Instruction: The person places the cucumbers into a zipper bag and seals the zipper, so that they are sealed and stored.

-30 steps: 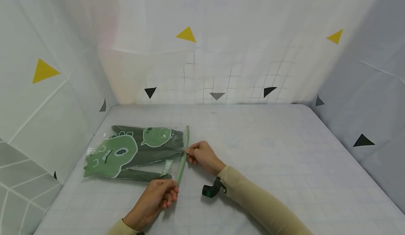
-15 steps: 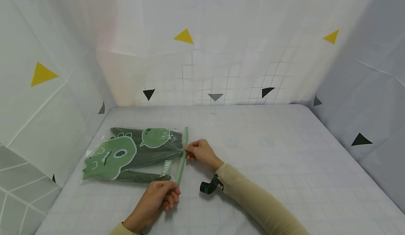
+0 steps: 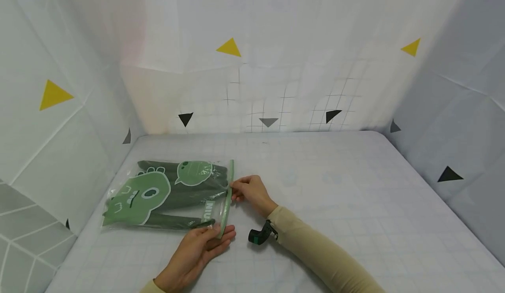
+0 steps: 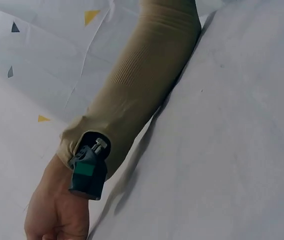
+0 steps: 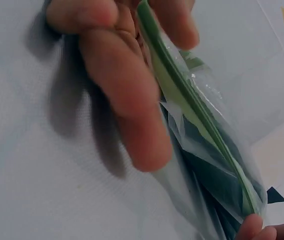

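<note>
A clear zip bag (image 3: pixel 179 196) with a green cartoon print and dark green contents lies on the left of the table. Its green zip strip (image 3: pixel 225 207) faces right. My left hand (image 3: pixel 197 251) holds the strip's near corner, thumb above and fingers stretched out underneath. In the right wrist view these left-hand fingers (image 5: pixel 127 95) stand beside the strip's near end, and the clear film (image 5: pixel 179 117) bulges next to the strip. My right hand (image 3: pixel 254 194) pinches the middle of the strip; its fingertips (image 5: pixel 252 227) show at the lower right of the right wrist view.
The white table (image 3: pixel 335 223) stretches off to the right. White sheets with yellow and black triangles form a back wall (image 3: pixel 300 43) and side walls. A small dark camera (image 3: pixel 260 235) sits on the right wrist beside the beige sleeve (image 3: pixel 319 249).
My left hand's fingers have gone from curled to stretched out under the bag's corner, and that hand has shifted slightly right. The right hand keeps its pinch in nearly the same place.
</note>
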Demonstrator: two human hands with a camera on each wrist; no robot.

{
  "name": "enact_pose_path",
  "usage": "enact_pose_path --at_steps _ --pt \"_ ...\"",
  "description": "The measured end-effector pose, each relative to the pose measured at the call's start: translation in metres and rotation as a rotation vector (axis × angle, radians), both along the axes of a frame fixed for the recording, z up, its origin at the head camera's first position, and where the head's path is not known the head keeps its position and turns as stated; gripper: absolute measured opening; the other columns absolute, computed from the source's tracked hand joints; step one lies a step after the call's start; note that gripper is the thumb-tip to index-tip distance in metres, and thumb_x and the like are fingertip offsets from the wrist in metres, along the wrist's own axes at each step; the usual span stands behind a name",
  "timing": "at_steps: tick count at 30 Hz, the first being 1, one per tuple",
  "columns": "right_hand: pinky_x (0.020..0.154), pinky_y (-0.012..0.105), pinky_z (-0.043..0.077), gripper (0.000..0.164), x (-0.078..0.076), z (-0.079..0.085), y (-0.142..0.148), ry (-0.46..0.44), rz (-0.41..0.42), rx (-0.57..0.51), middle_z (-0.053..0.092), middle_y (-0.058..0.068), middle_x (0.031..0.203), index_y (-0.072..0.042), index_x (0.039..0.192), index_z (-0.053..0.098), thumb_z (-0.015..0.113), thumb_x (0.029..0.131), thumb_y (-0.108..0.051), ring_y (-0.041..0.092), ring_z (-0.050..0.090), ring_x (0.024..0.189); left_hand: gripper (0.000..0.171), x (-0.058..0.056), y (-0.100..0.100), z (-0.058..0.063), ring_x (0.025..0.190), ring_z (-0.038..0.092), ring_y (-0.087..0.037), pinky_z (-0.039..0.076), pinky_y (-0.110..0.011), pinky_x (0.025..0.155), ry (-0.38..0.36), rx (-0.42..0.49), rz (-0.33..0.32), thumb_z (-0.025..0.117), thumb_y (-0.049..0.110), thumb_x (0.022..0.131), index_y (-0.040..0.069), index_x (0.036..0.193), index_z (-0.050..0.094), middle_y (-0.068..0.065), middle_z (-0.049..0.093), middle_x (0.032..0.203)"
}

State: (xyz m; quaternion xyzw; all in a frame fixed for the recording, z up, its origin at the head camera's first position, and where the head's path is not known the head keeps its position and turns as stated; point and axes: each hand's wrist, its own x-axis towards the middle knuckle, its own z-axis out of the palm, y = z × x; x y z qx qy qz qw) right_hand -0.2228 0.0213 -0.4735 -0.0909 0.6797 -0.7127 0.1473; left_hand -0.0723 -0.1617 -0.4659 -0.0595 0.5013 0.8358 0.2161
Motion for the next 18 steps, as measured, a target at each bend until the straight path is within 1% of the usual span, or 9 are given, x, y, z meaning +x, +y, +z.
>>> enact_pose_path --at_steps 2,3,6,10,14,17,18 --pt "0.059 0.023 0.054 0.021 0.001 0.0 -0.001 -0.002 -0.006 0.0 0.072 0.016 0.086 0.012 0.106 0.072 0.067 0.101 -0.007 0.015 0.067 0.064 0.066 0.0 0.0 0.0 0.128 0.06 -0.03 0.046 -0.04 0.107 -0.009 0.048 0.032 0.056 0.021 0.11 -0.019 0.152 0.024 -0.028 0.055 0.144" --pt "0.059 0.022 0.053 0.02 0.001 0.001 -0.001 -0.003 -0.008 0.001 0.072 0.015 0.085 0.012 0.106 0.073 0.067 0.101 -0.007 0.015 0.067 0.064 0.067 0.0 0.001 0.0 0.129 0.06 -0.03 0.045 -0.04 0.108 -0.006 0.058 0.043 0.057 0.02 0.11 -0.02 0.152 0.022 -0.028 0.054 0.144" --pt "0.058 0.022 0.053 0.019 0.001 0.0 -0.002 0.002 -0.016 0.014 0.071 0.014 0.084 0.01 0.105 0.074 0.067 0.1 -0.007 0.014 0.066 0.064 0.066 0.0 0.001 -0.001 0.128 0.06 -0.029 0.045 -0.039 0.108 0.006 0.052 0.065 0.056 0.017 0.11 -0.021 0.152 0.021 -0.029 0.054 0.144" --pt "0.057 0.022 0.053 0.017 -0.003 0.0 -0.005 0.018 -0.032 0.027 0.071 0.014 0.083 0.009 0.104 0.075 0.067 0.1 -0.006 0.014 0.066 0.064 0.06 0.0 0.001 -0.001 0.126 0.062 -0.029 0.046 -0.039 0.106 0.009 0.031 0.082 0.056 0.009 0.109 -0.022 0.15 0.024 -0.03 0.055 0.142" --pt "0.056 0.023 0.052 0.017 -0.007 -0.001 -0.005 0.04 -0.052 0.019 0.071 0.015 0.082 0.01 0.104 0.075 0.067 0.099 -0.004 0.015 0.065 0.063 0.057 -0.001 0.001 -0.001 0.124 0.063 -0.03 0.047 -0.039 0.105 0.009 0.024 0.088 0.055 0.004 0.108 -0.024 0.148 0.026 -0.031 0.057 0.139" --pt "0.056 0.024 0.052 0.018 -0.01 -0.002 -0.005 0.055 -0.058 0.026 0.071 0.016 0.082 0.012 0.105 0.074 0.066 0.1 -0.003 0.015 0.065 0.063 0.056 -0.001 0.001 -0.001 0.123 0.064 -0.03 0.047 -0.039 0.105 0.016 0.017 0.088 0.056 0.003 0.108 -0.024 0.147 0.026 -0.031 0.058 0.137" --pt "0.056 0.024 0.052 0.018 -0.008 0.002 -0.004 0.06 -0.059 0.027 0.071 0.017 0.082 0.013 0.105 0.073 0.065 0.101 -0.002 0.015 0.065 0.063 0.056 -0.001 0.001 -0.002 0.123 0.064 -0.029 0.048 -0.039 0.105 0.018 0.014 0.086 0.056 0.004 0.108 -0.024 0.147 0.027 -0.031 0.058 0.137"
